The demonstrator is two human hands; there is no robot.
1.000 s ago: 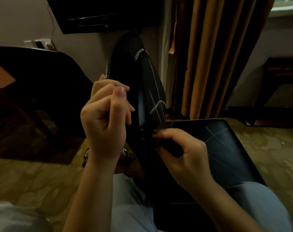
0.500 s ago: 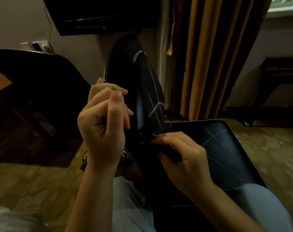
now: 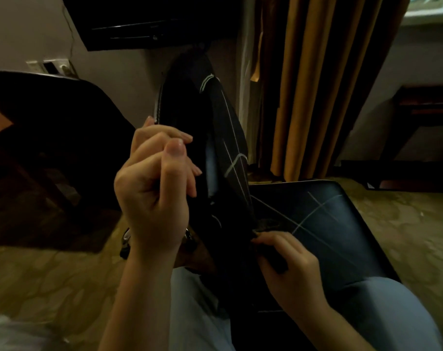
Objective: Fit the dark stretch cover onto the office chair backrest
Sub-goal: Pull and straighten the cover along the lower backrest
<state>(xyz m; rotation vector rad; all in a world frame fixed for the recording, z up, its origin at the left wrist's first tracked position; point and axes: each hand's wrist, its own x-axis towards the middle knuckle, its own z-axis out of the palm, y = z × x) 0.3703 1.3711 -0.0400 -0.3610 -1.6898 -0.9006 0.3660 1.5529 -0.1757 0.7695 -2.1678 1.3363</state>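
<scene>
Dark cover [image 3: 231, 138] x1, hands [image 3: 152, 198] [image 3: 288, 264] x2

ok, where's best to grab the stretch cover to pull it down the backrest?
Probably the stretch cover's bunched hem, low by the seat, where the right hand pinches it; come from the near side. Higher up it lies taut on the backrest, leaving no slack.
</scene>
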